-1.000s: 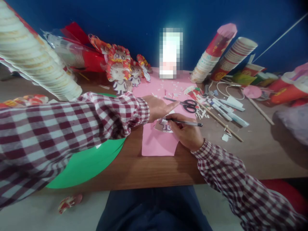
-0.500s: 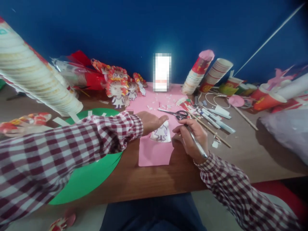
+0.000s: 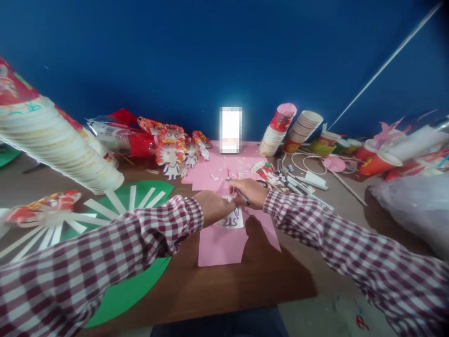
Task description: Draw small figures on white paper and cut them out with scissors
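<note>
A small white paper piece (image 3: 233, 220) with a doll figure drawn in purple lies on a pink sheet (image 3: 219, 250) in front of me. At its upper left, my left hand (image 3: 213, 208) is closed and holds the piece against the sheet; its fingertips are mostly hidden. My right hand (image 3: 249, 193) grips a pen (image 3: 243, 196) over the top of the paper piece, close to my left hand. The pen's tip is hidden. Just behind my right hand shows a black scissors handle (image 3: 261, 184).
Tall stacked paper cups (image 3: 63, 145) lean at the left beside a green disc (image 3: 140, 290) with white strips. Decorated paper dolls (image 3: 171, 154) stand at the back left. Pens (image 3: 298, 183) and cups (image 3: 305, 128) are on the right, near a plastic bag (image 3: 410, 206).
My right hand has moved left and forward with the pen, from beside the paper piece to over its top. My left hand stays at the piece. The view has tilted up slightly.
</note>
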`<state>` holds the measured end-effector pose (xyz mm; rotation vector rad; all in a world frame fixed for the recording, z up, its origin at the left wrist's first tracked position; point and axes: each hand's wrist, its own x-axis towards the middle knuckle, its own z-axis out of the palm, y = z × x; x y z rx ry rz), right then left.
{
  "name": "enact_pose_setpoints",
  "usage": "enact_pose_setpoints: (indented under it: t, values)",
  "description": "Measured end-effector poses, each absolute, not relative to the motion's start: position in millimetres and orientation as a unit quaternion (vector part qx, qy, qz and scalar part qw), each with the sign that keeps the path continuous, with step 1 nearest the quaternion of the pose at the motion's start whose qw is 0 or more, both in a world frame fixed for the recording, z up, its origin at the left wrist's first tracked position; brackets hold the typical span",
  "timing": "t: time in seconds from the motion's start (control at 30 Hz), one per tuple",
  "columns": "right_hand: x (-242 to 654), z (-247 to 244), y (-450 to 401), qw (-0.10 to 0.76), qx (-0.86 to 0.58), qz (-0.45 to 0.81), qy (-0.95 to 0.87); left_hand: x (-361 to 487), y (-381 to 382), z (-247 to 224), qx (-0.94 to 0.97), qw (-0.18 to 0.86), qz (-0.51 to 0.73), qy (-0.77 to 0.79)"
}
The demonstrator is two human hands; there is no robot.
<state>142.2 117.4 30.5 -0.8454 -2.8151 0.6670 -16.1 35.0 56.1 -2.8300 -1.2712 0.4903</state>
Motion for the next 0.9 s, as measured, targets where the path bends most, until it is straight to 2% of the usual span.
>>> enact_pose_setpoints:
  t: [0.33, 0.67, 0.77, 0.9]
  values:
    - [138.5, 21.8, 128.9, 0.001, -0.267, 0.243, -0.933, -17.0, 29.8, 49.4, -0.91, 0.0, 0.122, -0.396]
    - [133.5, 27.3, 126.3, -0.007, -0.27, 0.212, -0.939, -4.3, 3.8, 42.2, -0.835, -0.009, 0.067, -0.546]
    - [132.5, 30.1, 126.1, -0.012, -0.269, 0.212, -0.94, 17.2, -23.0, 37.6, -0.803, 0.06, 0.032, -0.592]
    - [133.5, 32.0, 125.6, -0.014, -0.264, 0.214, -0.94, 59.3, -57.3, 23.2, -0.769, 0.05, -0.08, -0.632]
